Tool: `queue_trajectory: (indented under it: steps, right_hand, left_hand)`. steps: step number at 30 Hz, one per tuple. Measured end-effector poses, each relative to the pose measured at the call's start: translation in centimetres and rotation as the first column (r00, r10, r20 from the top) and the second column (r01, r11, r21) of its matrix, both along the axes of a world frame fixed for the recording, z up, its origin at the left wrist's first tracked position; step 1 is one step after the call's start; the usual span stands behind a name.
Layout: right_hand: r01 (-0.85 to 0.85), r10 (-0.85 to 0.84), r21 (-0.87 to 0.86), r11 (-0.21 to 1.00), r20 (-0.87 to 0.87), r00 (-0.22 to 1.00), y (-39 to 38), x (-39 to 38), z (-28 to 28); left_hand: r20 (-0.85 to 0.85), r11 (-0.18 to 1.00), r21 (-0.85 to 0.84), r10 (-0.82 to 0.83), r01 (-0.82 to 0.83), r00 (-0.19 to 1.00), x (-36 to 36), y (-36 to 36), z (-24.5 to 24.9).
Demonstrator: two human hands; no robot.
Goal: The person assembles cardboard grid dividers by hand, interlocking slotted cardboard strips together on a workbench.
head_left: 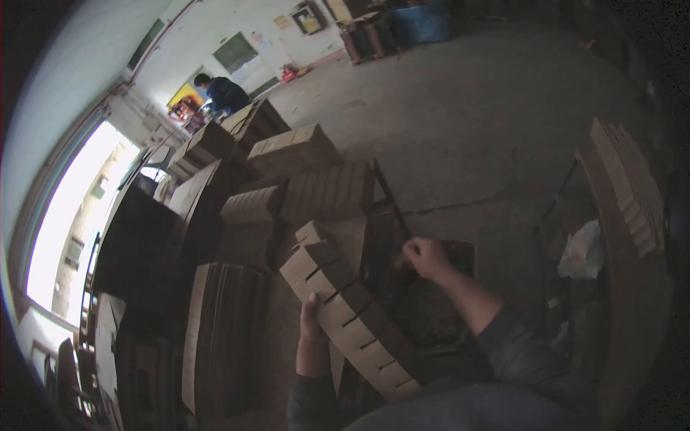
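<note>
My left hand (310, 323) is wrapped round the edge of a long stack of slotted cardboard dividers (347, 316), with the thumb on its pale face. The stack lies slanted in front of my body, and a row of dark slots runs along its upper edge. To the right, my right hand (425, 259) is apart from the stack, with its fingers curled together. I cannot tell what is in them. Below this hand stands a bin (475, 267) with dark scraps in it.
Stacked cardboard pieces (223, 337) stand at the left, and more slotted stacks (327, 190) lie beyond. Closed cardboard boxes (295, 147) are behind those. A bench with cardboard strips (632, 190) and a plastic bag (582, 250) is at the right. A person (226, 95) bends over farther back.
</note>
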State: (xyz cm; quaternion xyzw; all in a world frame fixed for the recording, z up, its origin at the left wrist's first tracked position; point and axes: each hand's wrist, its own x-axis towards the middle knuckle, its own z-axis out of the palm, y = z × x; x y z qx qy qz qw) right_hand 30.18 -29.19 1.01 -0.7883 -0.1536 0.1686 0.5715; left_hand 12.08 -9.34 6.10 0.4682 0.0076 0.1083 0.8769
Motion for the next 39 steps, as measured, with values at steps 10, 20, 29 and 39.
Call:
queue_trajectory:
  steps: [10, 20, 29, 39]
  right_hand:
    - [-0.531, 0.512, 0.007, 0.847, -0.276, 0.813, -2.0, -5.5, 0.2]
    - [-0.57, 0.724, 0.485, 0.664, -0.224, 0.652, -3.6, -6.6, 1.2]
    - [-0.319, 0.452, 0.367, 0.874, -0.373, 0.81, -13.2, -3.4, -1.5]
    - [-0.187, 0.209, 0.094, 0.978, -0.382, 0.9, -12.9, -1.6, -3.9]
  left_hand:
    - [0.067, 0.989, 0.024, 0.145, -0.147, 0.987, -0.3, 0.8, 3.3]
    - [-0.022, 0.921, 0.116, 0.377, -0.372, 0.926, 2.1, -1.0, -0.3]
    - [-0.861, 0.73, -0.267, 0.112, -0.629, 0.495, -7.0, -5.7, -8.9]
    - [-0.767, 0.33, -0.441, 0.345, -0.835, 0.542, -0.6, -4.6, -19.6]
